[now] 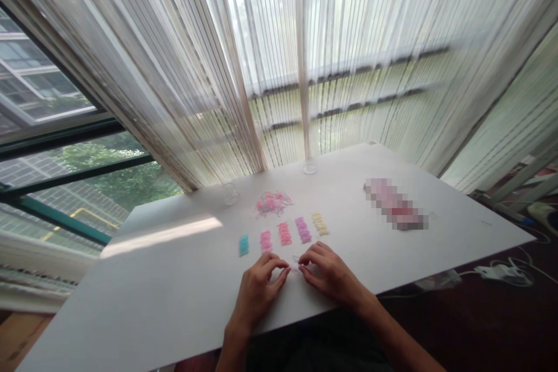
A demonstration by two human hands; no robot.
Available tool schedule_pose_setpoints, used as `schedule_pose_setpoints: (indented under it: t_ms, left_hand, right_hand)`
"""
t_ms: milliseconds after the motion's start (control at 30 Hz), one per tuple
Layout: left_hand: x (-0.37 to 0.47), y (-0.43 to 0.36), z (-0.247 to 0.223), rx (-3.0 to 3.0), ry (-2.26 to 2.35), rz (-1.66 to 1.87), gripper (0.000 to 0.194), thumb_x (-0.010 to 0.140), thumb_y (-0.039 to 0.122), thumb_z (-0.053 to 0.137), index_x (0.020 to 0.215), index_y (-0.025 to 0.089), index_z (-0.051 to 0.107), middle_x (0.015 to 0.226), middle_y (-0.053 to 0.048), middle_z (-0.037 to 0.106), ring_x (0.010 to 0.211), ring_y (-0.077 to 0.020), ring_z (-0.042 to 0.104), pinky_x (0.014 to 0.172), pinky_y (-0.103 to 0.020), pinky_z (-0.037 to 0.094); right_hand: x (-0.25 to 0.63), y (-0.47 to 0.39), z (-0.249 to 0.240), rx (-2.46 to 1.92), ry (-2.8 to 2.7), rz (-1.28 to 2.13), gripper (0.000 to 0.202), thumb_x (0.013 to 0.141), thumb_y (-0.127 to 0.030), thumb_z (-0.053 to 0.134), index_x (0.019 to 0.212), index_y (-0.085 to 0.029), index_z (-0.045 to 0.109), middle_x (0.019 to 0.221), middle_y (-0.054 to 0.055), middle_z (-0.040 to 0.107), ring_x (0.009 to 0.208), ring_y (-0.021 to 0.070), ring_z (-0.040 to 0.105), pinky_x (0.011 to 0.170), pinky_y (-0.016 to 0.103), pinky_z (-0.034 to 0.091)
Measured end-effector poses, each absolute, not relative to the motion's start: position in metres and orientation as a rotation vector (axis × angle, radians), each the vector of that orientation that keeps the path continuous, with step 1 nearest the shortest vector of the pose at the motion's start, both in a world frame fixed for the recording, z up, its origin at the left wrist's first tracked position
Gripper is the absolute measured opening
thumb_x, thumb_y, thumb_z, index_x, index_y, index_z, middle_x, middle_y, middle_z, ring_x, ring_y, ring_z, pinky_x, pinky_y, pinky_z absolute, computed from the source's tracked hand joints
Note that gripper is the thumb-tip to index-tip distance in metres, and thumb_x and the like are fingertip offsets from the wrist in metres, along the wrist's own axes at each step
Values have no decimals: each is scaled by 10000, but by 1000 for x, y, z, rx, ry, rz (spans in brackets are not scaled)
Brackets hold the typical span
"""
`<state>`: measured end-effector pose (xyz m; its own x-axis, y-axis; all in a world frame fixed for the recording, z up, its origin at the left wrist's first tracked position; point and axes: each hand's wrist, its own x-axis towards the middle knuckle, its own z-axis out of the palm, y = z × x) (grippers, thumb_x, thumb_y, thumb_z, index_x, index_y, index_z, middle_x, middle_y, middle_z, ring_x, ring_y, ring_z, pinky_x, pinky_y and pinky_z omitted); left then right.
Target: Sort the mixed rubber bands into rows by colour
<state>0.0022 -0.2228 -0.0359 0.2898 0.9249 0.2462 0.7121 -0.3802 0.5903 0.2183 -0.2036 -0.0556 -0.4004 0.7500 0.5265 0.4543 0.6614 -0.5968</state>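
Two hands (257, 283) (326, 270) pinched narrow at tiny pale pieces (294, 267); I cannot tell if gripped

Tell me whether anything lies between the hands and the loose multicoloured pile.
Yes: the pink group, coral group and purple group lie on the table between the loose pile and both the left hand and right hand.

- Bits (295, 268) between the hands (257, 285): partly hidden, too small to tell.
- Pink thing (387, 197): blurred into blocks.
- Pile (274, 204): single pieces too small to tell.
- Forearms (387, 325): cut off below.
- Curtains (279, 40): cut off above.
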Motion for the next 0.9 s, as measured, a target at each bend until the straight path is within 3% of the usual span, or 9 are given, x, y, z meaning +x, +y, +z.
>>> schedule_pose_setpoints:
  t_ms: [267,900]
  left_hand:
    - [-33,-212,-34,2152,1823,878,198,941,363,563,947,259,731,959,-9,716,684,-148,626,696,-272,529]
    - [-38,-210,-41,2191,2054,750,166,943,315,574,984,266,728,989,3,711,711,-146,662,676,-249,507]
  right_hand:
    - [220,-205,-51,-965,-2046,537,112,894,-108,626,916,-216,647,855,40,667,839,214,605,759,349,525]
    - [220,-206,-52,-972,-2042,556,114,926,-136,595,879,-225,648,828,31,644,827,206,603,753,332,516]
